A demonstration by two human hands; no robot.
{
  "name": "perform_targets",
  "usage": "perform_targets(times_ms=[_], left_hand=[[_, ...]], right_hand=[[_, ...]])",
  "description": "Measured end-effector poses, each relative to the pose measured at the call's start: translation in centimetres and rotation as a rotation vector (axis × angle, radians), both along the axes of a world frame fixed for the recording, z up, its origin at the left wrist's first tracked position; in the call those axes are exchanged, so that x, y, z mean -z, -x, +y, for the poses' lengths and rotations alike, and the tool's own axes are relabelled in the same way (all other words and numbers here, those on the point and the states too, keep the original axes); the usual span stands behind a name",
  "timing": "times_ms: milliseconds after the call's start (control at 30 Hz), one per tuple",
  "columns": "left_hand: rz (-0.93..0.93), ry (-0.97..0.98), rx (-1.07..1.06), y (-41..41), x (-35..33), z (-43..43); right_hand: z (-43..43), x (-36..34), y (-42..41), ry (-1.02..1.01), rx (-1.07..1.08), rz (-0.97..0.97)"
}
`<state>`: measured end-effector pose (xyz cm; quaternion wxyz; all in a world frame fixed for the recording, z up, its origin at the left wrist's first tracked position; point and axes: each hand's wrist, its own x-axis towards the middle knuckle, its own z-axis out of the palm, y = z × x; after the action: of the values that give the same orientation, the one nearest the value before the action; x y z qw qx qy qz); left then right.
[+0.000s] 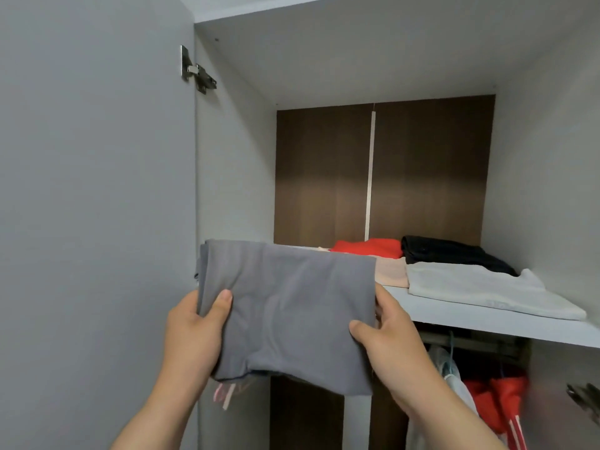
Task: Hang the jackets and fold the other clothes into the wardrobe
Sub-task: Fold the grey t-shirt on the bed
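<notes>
Shelf (487, 315) already stocked with folded clothes; folded grey garment (285, 306) gripped by left hand (191, 332) and right hand (389, 336), not yet shelved.

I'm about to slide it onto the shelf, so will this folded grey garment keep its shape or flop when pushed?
Probably floppy: the grey garment sags and creases between the left hand and right hand. Likely light: pinches at each side hold it. Pushed along the shelf, it may bunch up.

Head camera, close, facing wardrobe (234, 177)
</notes>
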<state>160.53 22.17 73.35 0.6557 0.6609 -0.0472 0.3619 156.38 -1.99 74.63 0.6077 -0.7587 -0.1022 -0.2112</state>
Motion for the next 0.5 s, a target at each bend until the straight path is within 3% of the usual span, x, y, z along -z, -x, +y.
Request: perform_targets(times_ms=[200, 367, 500], left_hand=[[-0.156, -0.075, -0.065, -9.0, -2.1, 0.1], [-0.154, -0.005, -0.087, -16.5, -3.9, 0.0], [-0.058, -0.081, 0.159, -21.1, -5.4, 0.6]], right_hand=[[0.3, -2.6, -8.0, 0.076, 0.147, -0.143], [1.7, -4.7, -15.2, 0.418, 0.333, -0.304], [1.2, -6.9, -20.4, 0.484, 0.373, -0.259]])
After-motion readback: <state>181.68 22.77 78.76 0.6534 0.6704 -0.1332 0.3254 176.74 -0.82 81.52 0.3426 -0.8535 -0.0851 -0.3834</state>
